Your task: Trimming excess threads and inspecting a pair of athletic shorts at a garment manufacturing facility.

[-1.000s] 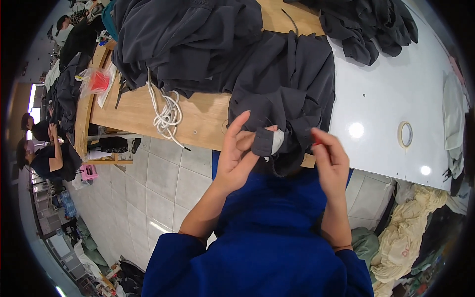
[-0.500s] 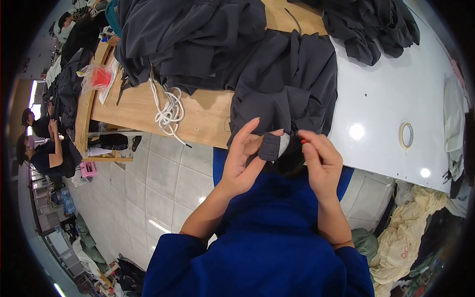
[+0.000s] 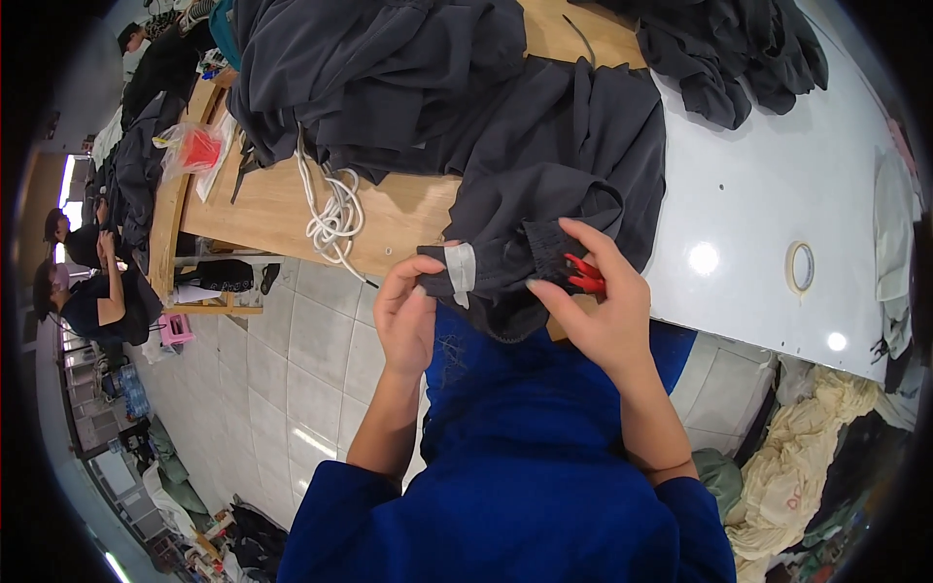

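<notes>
At the near edge of the table, a dark grey garment (image 3: 544,189) trails toward me with a gathered, elasticated edge. My left hand (image 3: 403,311) pinches its left end between thumb and fingers, beside a pale grey-white strip (image 3: 461,272) on the cloth. Small red snips (image 3: 585,276) lie in the curled fingers of my right hand (image 3: 614,309); their blades are hidden. That hand's thumb and forefinger are spread apart around the gathered edge.
A dark garment pile (image 3: 379,78) covers the wooden table's back. Coiled white cord (image 3: 335,216) lies to its left. On the white tabletop at right are a tape roll (image 3: 800,267) and more dark cloth (image 3: 739,58). Two people sit far left. Cream cloth bundles (image 3: 797,466) stand lower right.
My hands have moved apart, the left one leftward. The garment edge, earlier bunched over the left fingers, is now spread between both hands, its pale strip more visible. The right hand has opened wider.
</notes>
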Available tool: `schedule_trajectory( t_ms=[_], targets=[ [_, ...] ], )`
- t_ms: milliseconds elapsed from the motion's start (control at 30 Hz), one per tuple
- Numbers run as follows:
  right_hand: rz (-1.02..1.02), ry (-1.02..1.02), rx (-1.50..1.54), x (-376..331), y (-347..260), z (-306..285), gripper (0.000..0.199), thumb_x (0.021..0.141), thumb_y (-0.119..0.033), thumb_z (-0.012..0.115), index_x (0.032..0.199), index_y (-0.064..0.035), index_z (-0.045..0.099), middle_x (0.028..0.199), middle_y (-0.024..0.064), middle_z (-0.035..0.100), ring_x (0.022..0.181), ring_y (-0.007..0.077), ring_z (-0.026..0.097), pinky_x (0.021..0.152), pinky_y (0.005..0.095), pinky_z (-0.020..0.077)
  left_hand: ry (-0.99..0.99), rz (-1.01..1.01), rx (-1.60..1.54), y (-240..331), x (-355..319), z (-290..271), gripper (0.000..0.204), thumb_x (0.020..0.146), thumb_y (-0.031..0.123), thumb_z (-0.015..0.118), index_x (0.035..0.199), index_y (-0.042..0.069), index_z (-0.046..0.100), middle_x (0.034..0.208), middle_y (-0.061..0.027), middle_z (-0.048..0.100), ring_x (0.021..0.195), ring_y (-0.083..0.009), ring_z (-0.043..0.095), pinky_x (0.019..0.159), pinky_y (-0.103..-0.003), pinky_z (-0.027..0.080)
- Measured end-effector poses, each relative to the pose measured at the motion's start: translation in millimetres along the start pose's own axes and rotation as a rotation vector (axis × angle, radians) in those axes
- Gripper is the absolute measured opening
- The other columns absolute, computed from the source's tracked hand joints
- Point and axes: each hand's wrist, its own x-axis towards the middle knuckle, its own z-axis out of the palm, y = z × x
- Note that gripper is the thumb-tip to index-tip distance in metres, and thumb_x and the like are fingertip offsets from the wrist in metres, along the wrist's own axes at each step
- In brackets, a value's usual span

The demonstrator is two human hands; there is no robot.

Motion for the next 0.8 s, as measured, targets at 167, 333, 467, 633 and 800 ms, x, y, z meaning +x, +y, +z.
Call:
schedule_trajectory(
  t_ms=[167, 333, 467, 633, 800],
  targets=[
    [-0.025, 0.045, -0.639, 8.9, 32.7, -1.2, 0.033, 0.074, -0.019, 0.070, 0.104, -0.0075, 0.064, 0.083, 0.0094, 0.066, 0.075, 0.0241, 0.064, 0.063, 0.0311, 0.0498, 0.203, 0.017, 0.365, 2.9, -4.8, -18.3, 0.027, 0.087, -0.003, 0.057, 0.114, -0.004, 0.057, 0.110, -0.0103, 0.061, 0.095, -0.0128, 0.059, 0.079, -0.023, 0.047],
    [-0.135, 0.224, -0.189, 4.2, 25.8, 0.0, 0.026, 0.070, -0.012, 0.075, 0.091, -0.0035, 0.061, 0.074, 0.0087, 0.059, 0.066, 0.0209, 0.059, 0.059, 0.0281, 0.0467, 0.213, -0.045, 0.579, 17.2, 2.2, -27.4, 0.038, 0.087, -0.004, 0.054, 0.126, -0.003, 0.051, 0.121, -0.0093, 0.056, 0.107, -0.0132, 0.053, 0.089, -0.025, 0.042],
    [-0.179, 0.076, -0.335, -0.8, 1.0, 23.3, 0.034, 0.068, -0.014, 0.075, 0.090, -0.0029, 0.051, 0.088, 0.0106, 0.054, 0.074, 0.0290, 0.055, 0.064, 0.0339, 0.0466, 0.025, -0.084, 0.716, 13.1, 9.7, -15.3, 0.048, 0.079, -0.002, 0.067, 0.124, 0.001, 0.052, 0.117, -0.0061, 0.052, 0.104, -0.0136, 0.052, 0.086, -0.026, 0.044],
    [0.090, 0.023, -0.387, 5.3, 28.8, 7.2, 0.013, 0.071, -0.004, 0.058, 0.079, -0.0023, 0.047, 0.078, 0.0103, 0.059, 0.071, 0.0244, 0.055, 0.064, 0.0352, 0.0451, 0.105, -0.176, 0.612, 14.0, 20.0, -14.2, 0.050, 0.075, -0.002, 0.072, 0.121, 0.000, 0.052, 0.109, -0.0064, 0.057, 0.095, -0.0124, 0.057, 0.079, -0.024, 0.048],
    [0.646, -0.176, 0.809, 5.8, 37.2, -18.6, 0.020, 0.071, 0.001, 0.049, 0.070, -0.0133, 0.036, 0.073, -0.0024, 0.051, 0.066, 0.0049, 0.047, 0.058, 0.0211, 0.0386, 0.081, -0.182, 0.529, 25.2, 31.0, -9.4, 0.048, 0.076, -0.001, 0.072, 0.120, 0.000, 0.053, 0.103, -0.0060, 0.060, 0.093, -0.0114, 0.058, 0.080, -0.023, 0.047]
  ],
)
